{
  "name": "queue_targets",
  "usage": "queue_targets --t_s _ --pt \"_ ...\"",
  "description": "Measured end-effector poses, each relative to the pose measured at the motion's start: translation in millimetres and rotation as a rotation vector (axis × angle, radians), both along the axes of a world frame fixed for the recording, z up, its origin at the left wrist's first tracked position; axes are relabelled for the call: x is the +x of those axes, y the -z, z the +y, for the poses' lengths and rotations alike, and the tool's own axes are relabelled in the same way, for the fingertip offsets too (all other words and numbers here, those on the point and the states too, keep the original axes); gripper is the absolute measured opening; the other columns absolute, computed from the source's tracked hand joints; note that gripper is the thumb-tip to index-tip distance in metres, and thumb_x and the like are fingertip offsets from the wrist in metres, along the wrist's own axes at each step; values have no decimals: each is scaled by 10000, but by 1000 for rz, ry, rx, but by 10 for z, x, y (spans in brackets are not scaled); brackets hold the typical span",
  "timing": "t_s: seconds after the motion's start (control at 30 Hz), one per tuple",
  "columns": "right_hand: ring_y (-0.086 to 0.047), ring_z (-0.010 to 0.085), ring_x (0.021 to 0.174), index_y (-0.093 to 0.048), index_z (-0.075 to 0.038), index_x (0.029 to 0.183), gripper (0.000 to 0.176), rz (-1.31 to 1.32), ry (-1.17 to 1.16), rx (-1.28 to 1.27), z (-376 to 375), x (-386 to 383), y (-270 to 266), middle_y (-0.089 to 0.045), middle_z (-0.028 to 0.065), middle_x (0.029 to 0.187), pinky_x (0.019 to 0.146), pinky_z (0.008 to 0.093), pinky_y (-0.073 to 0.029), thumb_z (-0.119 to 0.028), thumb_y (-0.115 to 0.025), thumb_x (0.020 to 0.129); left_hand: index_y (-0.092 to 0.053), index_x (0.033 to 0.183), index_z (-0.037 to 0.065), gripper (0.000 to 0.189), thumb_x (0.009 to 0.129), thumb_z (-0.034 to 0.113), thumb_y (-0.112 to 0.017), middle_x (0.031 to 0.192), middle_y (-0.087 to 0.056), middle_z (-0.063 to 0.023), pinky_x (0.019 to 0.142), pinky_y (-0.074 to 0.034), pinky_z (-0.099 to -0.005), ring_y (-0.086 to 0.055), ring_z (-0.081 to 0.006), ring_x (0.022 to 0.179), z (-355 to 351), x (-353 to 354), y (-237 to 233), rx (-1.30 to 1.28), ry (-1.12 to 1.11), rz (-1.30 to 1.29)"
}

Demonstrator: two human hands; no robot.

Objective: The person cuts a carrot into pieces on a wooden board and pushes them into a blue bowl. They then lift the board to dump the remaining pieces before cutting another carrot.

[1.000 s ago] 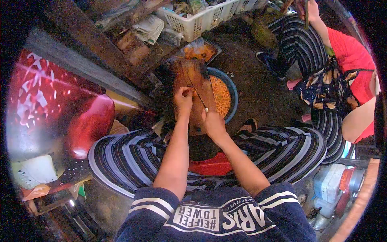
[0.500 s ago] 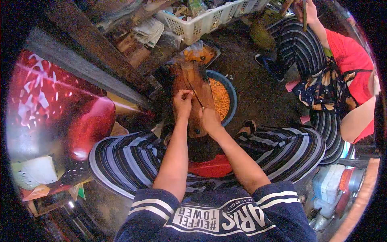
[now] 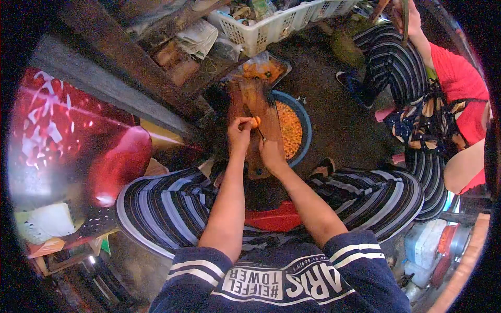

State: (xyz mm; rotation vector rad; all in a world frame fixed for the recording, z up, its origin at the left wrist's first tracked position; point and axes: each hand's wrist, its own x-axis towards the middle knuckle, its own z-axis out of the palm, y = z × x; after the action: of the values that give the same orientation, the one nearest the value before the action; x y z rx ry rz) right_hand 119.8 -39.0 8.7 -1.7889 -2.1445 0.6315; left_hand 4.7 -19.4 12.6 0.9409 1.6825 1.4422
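My left hand (image 3: 240, 136) is closed, pinching a small orange piece of food (image 3: 255, 122) between thumb and fingers above a brown wooden board (image 3: 271, 120). Beside it, my right hand (image 3: 272, 155) is closed around the handle of a thin knife (image 3: 261, 133), whose blade points away from me, close to the orange piece. To the right of the board stands a blue basin (image 3: 308, 130) holding many small orange bits (image 3: 290, 125). Beyond the board's far end, larger orange pieces (image 3: 263, 71) lie in what looks like a tray, partly under clear plastic.
A white plastic crate (image 3: 255, 36) stands at the back. At right sits another person in a red top (image 3: 459, 78), one raised hand (image 3: 412, 21) near an upright bar. Dark wooden beams (image 3: 120, 57) and a shiny red surface (image 3: 88, 135) are on the left.
An orange piece now shows in my left fingertips, where none was visible before. The knife stays in my right hand. The whole view has shifted slightly.
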Motion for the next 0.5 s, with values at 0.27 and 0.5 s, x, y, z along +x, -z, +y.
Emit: queue_targets --t_s 0.27,0.5 --pt "-580 406 702 -603 40 829 324 91 16 -91 5 113 -27 -578 261 723 619 479 -461 -264 -493 835 -613 823 45 60 767 67 -620 773 -593 -22 704 -411 -250 -535 -115 734 19 40 -13 56 -29 -28" --pt "-576 420 697 -570 49 796 300 243 84 -59 -119 191 -555 -570 271 705 593 487 -453 -243 -506 831 -597 788 23 69 757 66 -640 779 -601 -43 701 -407 -261 -534 -135 742 13 7 67 108 -30 78"
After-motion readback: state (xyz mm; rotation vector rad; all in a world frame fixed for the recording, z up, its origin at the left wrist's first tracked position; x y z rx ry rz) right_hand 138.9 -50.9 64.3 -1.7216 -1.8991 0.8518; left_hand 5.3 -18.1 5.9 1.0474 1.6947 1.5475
